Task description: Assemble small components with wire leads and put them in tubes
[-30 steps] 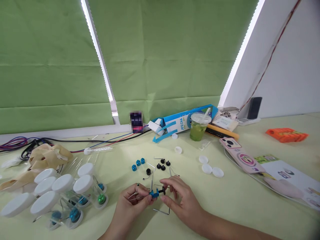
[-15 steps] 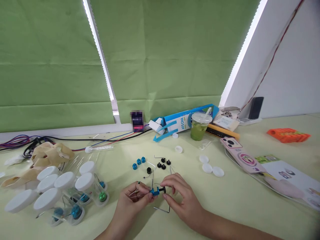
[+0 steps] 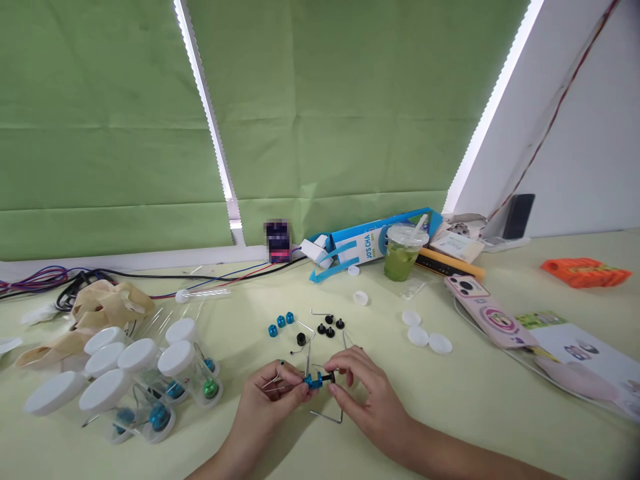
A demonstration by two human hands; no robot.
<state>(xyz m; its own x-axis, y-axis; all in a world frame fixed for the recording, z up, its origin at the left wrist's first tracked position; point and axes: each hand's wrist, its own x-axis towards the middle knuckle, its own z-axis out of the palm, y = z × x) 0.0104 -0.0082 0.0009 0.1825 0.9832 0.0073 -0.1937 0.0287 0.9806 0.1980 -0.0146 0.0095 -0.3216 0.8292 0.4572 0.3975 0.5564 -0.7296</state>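
Currently held: blue fitting with a black knob on its right end — just above the table, front centre, between both hands.
Left hand: thumb and fingers pinched on the blue fitting; thin metal pins stick out of the same grip to the left.
Right hand: thumb and forefinger closed on the black knob, other fingers loosely curled.
Hands: close together, meeting at the part; whether the fingertips touch each other, cannot tell.
Under the hands: L-shaped hex key flat on the table, just beside the right thumb.
Just behind: three blue nuts in a short row, loose black knobs to their right, one black ring piece between the groups, more thin hex keys around them.
Left: clear vials with white lids, lying on their sides — blue and green parts visible inside.
Far left: crumpled beige cloth, bundle of cables along the sill.
Right: three loose white caps, phone in a pink case, printed leaflet, orange packet well apart.
Back edge: blue carton on its side, iced green drink cup with a straw just beside it, green blinds behind.
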